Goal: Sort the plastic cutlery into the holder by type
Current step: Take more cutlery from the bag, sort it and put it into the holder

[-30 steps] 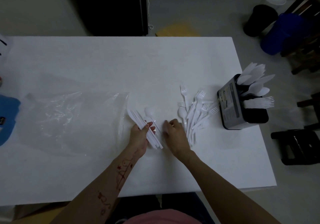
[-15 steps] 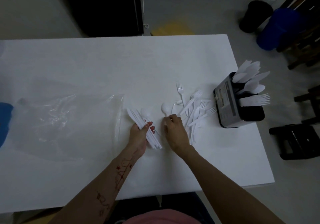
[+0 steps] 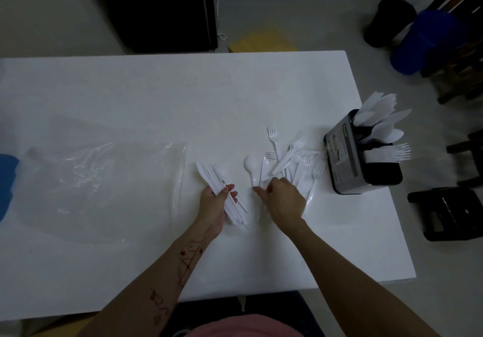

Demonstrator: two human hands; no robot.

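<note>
Two bare hands are working low in the middle of the frame over a smooth white table (image 3: 156, 96). The left hand (image 3: 213, 207) has its fingers wrapped around a flat bundle of thin white plastic knives (image 3: 209, 176), thumb pressed over the top, pointed tips fanning toward upper left. The right hand (image 3: 283, 198) sits just beside it, fingers curled with forefinger and thumb pinching down at the handle end of a white plastic spoon (image 3: 251, 165) with a round glossy bowl; can't tell whether the spoon is lifted off the table.

Right of that spoon is a messy pile of forks (image 3: 292, 156), skinny tines pointing every which way, overlapping each other. At mid-right, near the table edge, stands the cutlery holder (image 3: 339, 159), a boxy dark caddy with a printed label, already holding knives, spoons and forks in separate sections. A crinkly clear plastic bag (image 3: 99, 177) lies flat at left, touching nothing in hand.
</note>
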